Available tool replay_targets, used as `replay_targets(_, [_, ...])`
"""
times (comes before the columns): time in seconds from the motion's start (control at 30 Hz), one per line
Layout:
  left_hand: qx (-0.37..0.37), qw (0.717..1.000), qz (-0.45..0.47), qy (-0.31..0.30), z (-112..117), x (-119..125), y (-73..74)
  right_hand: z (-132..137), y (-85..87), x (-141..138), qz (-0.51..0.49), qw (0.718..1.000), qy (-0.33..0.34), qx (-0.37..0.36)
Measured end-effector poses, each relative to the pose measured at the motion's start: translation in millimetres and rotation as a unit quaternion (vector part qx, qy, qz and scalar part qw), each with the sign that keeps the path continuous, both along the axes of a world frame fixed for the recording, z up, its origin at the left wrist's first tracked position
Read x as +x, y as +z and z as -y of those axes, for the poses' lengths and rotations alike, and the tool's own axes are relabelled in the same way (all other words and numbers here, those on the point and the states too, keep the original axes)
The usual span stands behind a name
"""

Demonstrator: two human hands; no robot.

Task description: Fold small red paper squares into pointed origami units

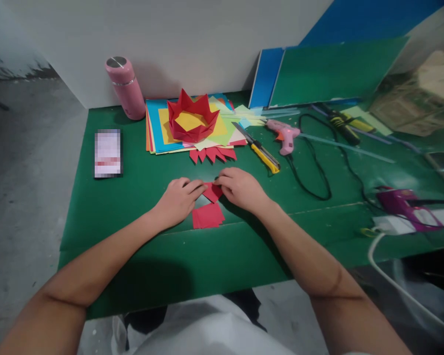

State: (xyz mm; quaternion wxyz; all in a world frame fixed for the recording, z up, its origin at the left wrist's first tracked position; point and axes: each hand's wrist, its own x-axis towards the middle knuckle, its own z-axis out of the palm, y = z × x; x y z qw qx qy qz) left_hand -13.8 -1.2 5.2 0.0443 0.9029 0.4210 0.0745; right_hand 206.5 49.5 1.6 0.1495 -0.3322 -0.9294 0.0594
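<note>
Between my two hands lies a small piece of red paper (212, 193), partly folded, its lower end coming to a point. My left hand (181, 199) pinches its left side, and my right hand (242, 190) has its fingers closed on the upper right corner. Fingertips hide the edges of the paper. Just below, nearer to me, rests a fanned stack of red paper squares (208, 216). Beyond my hands several pointed red folded pieces (212, 155) stick out in a row. A red folded paper ring (192, 130) with upright points sits on the coloured sheets.
Coloured paper sheets (155, 133) lie at the back, with a pink bottle (127, 91) to their left. A phone-like blurred item (108, 154) is at left. Rightward are a yellow utility knife (264, 155), a pink glue gun (284, 135), its black cord, pliers (342, 125) and a power strip (394, 224).
</note>
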Motion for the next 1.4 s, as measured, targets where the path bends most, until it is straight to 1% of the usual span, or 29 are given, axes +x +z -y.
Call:
replay_targets(0.07, [0.001, 1.0, 0.004, 0.0, 0.5, -0.2, -0.2, -0.4, -0.6, 1.3, -0.041, 0.999, -0.007, -0.011])
replay_targets(0.13, [0.003, 1.0, 0.006, 0.001, 1.2, -0.4, -0.7, -0.1, -1.4, 0.6, -0.092, 0.995, -0.029, -0.025])
replay_targets(0.2, [0.004, 1.0, 0.007, 0.002, 1.8, -0.5, -1.2, 1.1, -2.0, -2.4, -0.118, 0.991, -0.047, -0.04])
replay_targets(0.4, [-0.004, 1.0, 0.009, -0.007, 1.3, -1.1, -2.2, 7.1, -3.0, -14.3, -0.093, 0.993, -0.056, -0.056])
replay_targets(0.73, [0.004, 1.0, 0.013, -0.008, 1.9, 0.0, -2.4, 10.2, -2.8, -22.1, -0.084, 0.986, -0.101, -0.099])
replay_targets(0.83, [0.011, 1.0, 0.01, -0.008, 2.6, 0.3, -3.8, 8.2, -4.7, -23.8, -0.096, 0.984, -0.1, -0.112])
replay_targets(0.97, [0.009, 1.0, 0.006, -0.008, 2.8, 0.3, -4.9, 7.3, -6.3, -24.6, -0.142, 0.977, -0.087, -0.135])
replay_targets(1.07, [0.002, 1.0, 0.007, -0.007, 2.5, 0.5, -4.5, 7.6, -6.2, -24.2, -0.178, 0.967, -0.106, -0.151])
replay_targets(1.17, [-0.001, 1.0, 0.011, -0.003, 2.4, 0.9, -3.7, 7.6, -5.2, -23.8, -0.175, 0.965, -0.127, -0.145])
replay_targets(1.4, [0.001, 1.0, 0.012, 0.0, 2.5, 2.4, -0.3, 10.2, -2.0, -22.9, -0.15, 0.969, -0.145, -0.135])
